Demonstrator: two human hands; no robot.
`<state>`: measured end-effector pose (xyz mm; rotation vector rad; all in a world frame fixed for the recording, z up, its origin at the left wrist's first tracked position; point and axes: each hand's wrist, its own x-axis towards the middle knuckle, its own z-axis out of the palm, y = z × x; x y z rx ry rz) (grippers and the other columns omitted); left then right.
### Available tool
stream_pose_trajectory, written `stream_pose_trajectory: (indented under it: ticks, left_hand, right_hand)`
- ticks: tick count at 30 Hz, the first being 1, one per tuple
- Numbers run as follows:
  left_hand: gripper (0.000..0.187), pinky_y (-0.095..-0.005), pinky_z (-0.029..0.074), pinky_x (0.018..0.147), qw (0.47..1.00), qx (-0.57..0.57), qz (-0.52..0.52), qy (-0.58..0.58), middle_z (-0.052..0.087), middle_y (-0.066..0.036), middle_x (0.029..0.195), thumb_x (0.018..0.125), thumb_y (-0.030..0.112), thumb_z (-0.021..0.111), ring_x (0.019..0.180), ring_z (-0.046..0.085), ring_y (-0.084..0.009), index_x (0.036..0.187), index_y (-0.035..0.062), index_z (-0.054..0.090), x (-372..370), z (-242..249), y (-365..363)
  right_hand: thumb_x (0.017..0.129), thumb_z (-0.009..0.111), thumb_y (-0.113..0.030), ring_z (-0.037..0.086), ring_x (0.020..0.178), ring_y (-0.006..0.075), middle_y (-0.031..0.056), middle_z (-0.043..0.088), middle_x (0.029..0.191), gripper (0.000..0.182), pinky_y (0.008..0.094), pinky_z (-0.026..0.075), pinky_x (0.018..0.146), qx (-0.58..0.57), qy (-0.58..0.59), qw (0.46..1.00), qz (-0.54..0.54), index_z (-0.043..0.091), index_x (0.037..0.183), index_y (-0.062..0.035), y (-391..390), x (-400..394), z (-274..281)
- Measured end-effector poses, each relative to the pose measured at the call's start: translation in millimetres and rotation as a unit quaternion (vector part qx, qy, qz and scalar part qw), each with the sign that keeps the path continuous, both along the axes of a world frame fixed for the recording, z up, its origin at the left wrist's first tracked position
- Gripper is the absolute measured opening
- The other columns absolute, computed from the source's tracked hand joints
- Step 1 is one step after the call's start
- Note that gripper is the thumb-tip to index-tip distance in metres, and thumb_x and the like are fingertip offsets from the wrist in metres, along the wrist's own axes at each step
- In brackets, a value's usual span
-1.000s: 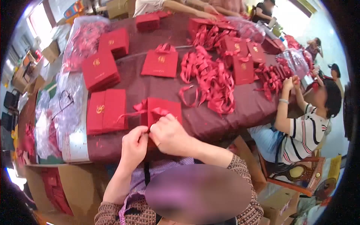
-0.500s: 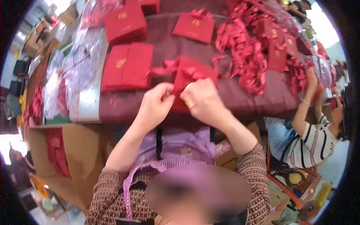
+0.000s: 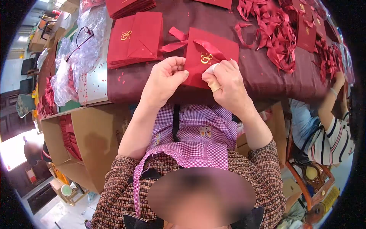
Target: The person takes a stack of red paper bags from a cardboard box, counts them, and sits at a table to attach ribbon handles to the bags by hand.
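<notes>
Two hands on red gift bag (image 3: 207, 57), left hand (image 3: 166, 80) and right hand (image 3: 225, 86) pinching its near edge

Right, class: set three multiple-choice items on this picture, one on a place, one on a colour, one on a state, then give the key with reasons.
1. Where does the stack of flat red bags lie from the wearer's own side?
A. left of the held bag
B. right of it
C. on the floor

2. What colour is the emblem on the held bag?
A. silver
B. gold
C. black

3. How do the hands stand?
A. both flat on the cloth
B. one raised in the air
C. both pinching the bag's near edge

Key: A, the stack sits beyond the left hand; B, the mark shines gold; C, the left hand and right hand both grip that edge.
</notes>
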<state>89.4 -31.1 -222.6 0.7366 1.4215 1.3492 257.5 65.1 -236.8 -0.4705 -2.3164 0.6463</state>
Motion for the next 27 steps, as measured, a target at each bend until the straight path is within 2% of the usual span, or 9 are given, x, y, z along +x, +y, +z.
stream_pose_trajectory:
  ticks: [10, 12, 14, 22, 27]
  left_hand:
    - [0.021, -0.0199, 0.047, 0.071, 0.999, -0.003, -0.045, 0.02, 0.063, -0.003, 0.089, 0.082, -0.003, 0.061, 0.078, 0.058, -0.0064, 0.103, -0.003, 0.06, -6.2, -10.2, 1.0]
    - [0.019, -0.0196, 0.046, 0.07, 0.999, -0.006, -0.046, 0.022, 0.063, -0.002, 0.089, 0.082, -0.003, 0.061, 0.077, 0.057, -0.006, 0.101, -0.0024, 0.06, -6.0, -9.6, 1.4]
    - [0.012, -0.0202, 0.045, 0.065, 0.999, -0.007, -0.045, 0.023, 0.061, -0.001, 0.081, 0.083, -0.002, 0.06, 0.073, 0.054, -0.0048, 0.095, -0.0022, 0.06, -5.8, -9.6, 1.6]
    - [0.013, -0.0198, 0.044, 0.063, 0.999, -0.007, -0.043, 0.018, 0.06, 0.0, 0.081, 0.082, -0.002, 0.061, 0.071, 0.053, -0.0041, 0.095, -0.0016, 0.06, -7.3, -9.4, 0.8]
    - [0.015, -0.0192, 0.043, 0.064, 0.999, 0.005, -0.033, 0.01, 0.06, 0.001, 0.082, 0.082, -0.002, 0.061, 0.073, 0.052, -0.0034, 0.096, -0.0011, 0.06, -5.3, -11.3, -0.4]
  right_hand:
    - [0.083, 0.065, -0.013, 0.054, 0.075, 0.0268, 0.007, 0.057, 0.075, 0.012, 0.0418, 0.04, 0.079, -0.052, 0.001, 0.999, -0.007, 0.058, 0.079, -0.0038, -0.7, 1.5, -9.4]
    - [0.083, 0.065, -0.013, 0.054, 0.075, 0.0269, 0.007, 0.058, 0.075, 0.012, 0.0416, 0.04, 0.078, -0.056, 0.0, 0.998, -0.007, 0.058, 0.079, -0.0038, -0.6, 1.3, -8.7]
    - [0.083, 0.065, -0.013, 0.054, 0.075, 0.0271, 0.0071, 0.058, 0.075, 0.012, 0.0415, 0.04, 0.078, -0.06, -0.002, 0.998, -0.006, 0.058, 0.079, -0.0037, -0.8, 1.2, -9.0]
    - [0.083, 0.065, -0.012, 0.054, 0.073, 0.0266, 0.0079, 0.057, 0.074, 0.012, 0.0375, 0.038, 0.072, -0.041, -0.005, 0.999, 0.0, 0.057, 0.079, -0.0031, 0.0, -0.4, -7.5]
    - [0.081, 0.065, -0.014, 0.056, 0.072, 0.026, 0.008, 0.058, 0.071, 0.014, 0.0378, 0.04, 0.071, -0.017, -0.002, 1.0, 0.007, 0.056, 0.076, -0.0054, -3.4, -7.9, -2.1]
